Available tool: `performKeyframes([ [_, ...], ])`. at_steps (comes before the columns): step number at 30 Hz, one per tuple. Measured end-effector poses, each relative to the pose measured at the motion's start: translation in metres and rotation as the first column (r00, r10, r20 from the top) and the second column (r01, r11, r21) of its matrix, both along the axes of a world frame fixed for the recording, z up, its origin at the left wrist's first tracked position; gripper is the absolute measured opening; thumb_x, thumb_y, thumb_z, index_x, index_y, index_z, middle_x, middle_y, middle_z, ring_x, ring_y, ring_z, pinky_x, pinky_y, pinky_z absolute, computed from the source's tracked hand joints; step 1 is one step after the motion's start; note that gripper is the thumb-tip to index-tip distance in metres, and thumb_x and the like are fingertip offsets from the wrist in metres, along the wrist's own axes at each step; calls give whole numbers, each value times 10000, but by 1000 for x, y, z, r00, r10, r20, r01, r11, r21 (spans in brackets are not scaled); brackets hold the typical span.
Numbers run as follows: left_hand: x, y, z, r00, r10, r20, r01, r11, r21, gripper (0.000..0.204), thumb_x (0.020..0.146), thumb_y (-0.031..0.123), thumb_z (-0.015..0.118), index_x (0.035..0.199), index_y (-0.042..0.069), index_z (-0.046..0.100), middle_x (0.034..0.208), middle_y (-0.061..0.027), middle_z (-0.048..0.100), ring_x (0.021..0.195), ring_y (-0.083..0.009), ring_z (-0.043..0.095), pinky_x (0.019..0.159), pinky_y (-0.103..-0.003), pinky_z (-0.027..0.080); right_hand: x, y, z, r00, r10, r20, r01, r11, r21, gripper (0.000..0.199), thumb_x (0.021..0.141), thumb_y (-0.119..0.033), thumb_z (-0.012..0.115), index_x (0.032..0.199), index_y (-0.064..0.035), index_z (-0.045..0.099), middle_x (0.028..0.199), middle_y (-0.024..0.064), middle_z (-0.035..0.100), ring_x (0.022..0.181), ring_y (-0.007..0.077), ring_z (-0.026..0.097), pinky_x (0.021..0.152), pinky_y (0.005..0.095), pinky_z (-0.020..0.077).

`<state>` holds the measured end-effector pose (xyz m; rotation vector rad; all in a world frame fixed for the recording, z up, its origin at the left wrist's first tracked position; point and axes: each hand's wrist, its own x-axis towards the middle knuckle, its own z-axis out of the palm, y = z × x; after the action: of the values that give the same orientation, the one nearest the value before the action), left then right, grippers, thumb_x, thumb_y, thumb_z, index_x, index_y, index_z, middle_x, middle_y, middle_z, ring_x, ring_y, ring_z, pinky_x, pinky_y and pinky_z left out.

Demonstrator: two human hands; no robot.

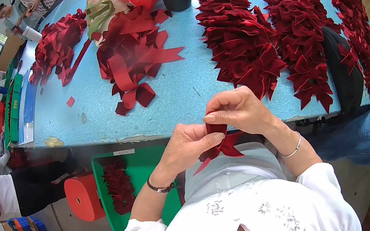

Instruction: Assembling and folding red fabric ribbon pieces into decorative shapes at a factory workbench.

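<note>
Dark red velvet bow, tails splayed, pinched by L hand & R hand fingers.

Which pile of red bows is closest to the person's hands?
The big middle pile of red bows: its lower tip nearly reaches the right hand. The other piles lie farther along the blue table.

White top, short sleeves, sequin specks on front. Dark thin watch strap on left wrist; silver bangle on right wrist.

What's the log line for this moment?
left hand: pinching ribbon bow | right hand: gripping bow top | finished bows: piled on table
</note>
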<state>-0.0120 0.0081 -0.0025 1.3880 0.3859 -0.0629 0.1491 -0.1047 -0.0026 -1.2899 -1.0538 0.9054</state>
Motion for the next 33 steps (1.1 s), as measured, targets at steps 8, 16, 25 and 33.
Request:
performKeyframes([
  [8, 3, -5, 8, 977, 207, 41, -205, 978, -47, 93, 831, 63, 676, 774, -12, 672, 723, -12, 644, 622, -53, 542, 561, -210, 443, -1, 6, 9, 986, -157, -62, 154, 987, -46, 218, 823, -93, 685, 968, 43, 596, 826, 71, 628, 688, 79, 563, 610, 209, 466],
  [16, 6, -9, -11, 824, 504, 260, -516, 856, -25, 136, 857, 118, 671, 910, -5, 697, 769, 6, 650, 672, -27, 524, 580, -183, 424, -16, -17, -1, 954, -194, -230, 185, 981, -62, 155, 847, -71, 654, 930, 44, 590, 848, 72, 639, 724, 101, 599, 652, 233, 507],
  [25, 14, -34, -18, 699, 601, 388, -674, 735, 77, 166, 892, 149, 632, 946, -7, 643, 817, 6, 639, 704, -43, 519, 617, -209, 449, -40, -7, -12, 919, -378, -109, 384, 922, 44, 106, 877, -68, 621, 886, 23, 568, 765, 31, 600, 635, 77, 579, 562, 208, 494],
  [33, 21, -39, -32, 626, 630, 459, -755, 636, 157, 175, 919, 155, 590, 1008, 6, 608, 813, -9, 622, 708, -58, 533, 613, -226, 461, -49, -1, -25, 871, -486, -66, 491, 864, 116, 98, 889, -85, 604, 895, -3, 549, 639, -19, 530, 535, 45, 480, 487, 199, 409],
])
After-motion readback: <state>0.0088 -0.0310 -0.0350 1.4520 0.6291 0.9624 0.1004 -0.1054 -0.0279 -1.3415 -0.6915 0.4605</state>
